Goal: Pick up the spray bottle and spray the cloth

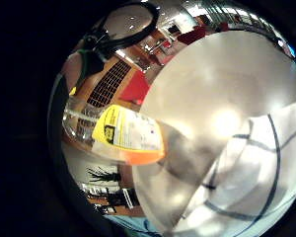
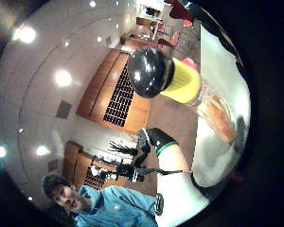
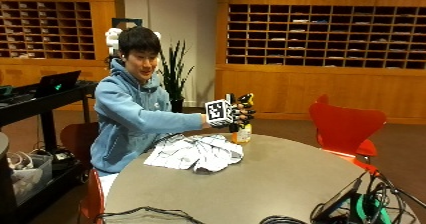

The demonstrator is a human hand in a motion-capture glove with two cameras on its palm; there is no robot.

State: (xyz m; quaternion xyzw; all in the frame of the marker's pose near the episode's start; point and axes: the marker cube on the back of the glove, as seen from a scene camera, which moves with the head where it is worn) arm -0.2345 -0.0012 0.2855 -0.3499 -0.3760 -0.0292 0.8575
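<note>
Wood-panelled room with pigeonhole shelving [image 3: 326, 34] across the back wall; a round grey worktop [image 3: 279, 184] fills the lower centre of the outside view. A red chair [image 3: 345, 126] stands at its right edge, a potted plant [image 3: 174, 74] behind the seated person.

Right hand [image 3: 234, 115], black-gloved, is extended forward at centre frame from a blue sleeve, forearm roughly level, raised above the far side of the worktop. Its fingers are curled round the spray bottle [image 3: 243, 129], gripping it near the top. The bottle stands upright; its orange lower part sits at or just above the worktop surface, contact cannot be confirmed. Thumb-side palm view shows the bottle's black cap and yellow collar close to the palm.

White checked cloth [image 3: 196, 153] lies crumpled on the worktop, left of centre, just beside the bottle and nearer the person. Little-finger palm view shows the yellow label and orange base beside that cloth.
</note>
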